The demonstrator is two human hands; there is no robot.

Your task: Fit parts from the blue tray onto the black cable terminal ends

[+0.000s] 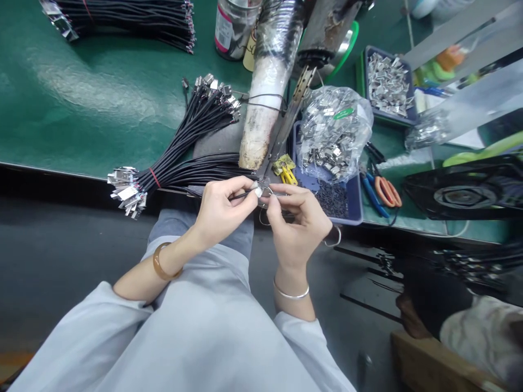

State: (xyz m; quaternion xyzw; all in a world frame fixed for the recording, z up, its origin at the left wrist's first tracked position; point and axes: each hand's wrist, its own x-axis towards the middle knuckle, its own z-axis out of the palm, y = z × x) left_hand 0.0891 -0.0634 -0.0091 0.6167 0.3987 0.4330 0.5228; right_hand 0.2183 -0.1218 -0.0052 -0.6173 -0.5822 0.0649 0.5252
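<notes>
My left hand (226,204) is closed, pinching the end of a black cable (245,195) between thumb and fingers. Close beside it, my right hand (296,218) is closed on a thin silvery solder wire (335,239), which loops out below the palm. The fingertips of both hands nearly meet under the tip of a soldering iron (302,81) that slants down from above. Fingers partly hide the cable's end. A bundle of black cables (175,142) with metal connectors, tied by a red band, lies left of my left hand.
Right of the iron, a blue tray (355,204) holds small dark parts and a plastic bag of metal connector shells (335,136). Farther right are pliers (373,196), another parts tray (414,111) and a black fan (466,188). A wrapped tube (261,103) stands close left. Another person (433,294) is at right.
</notes>
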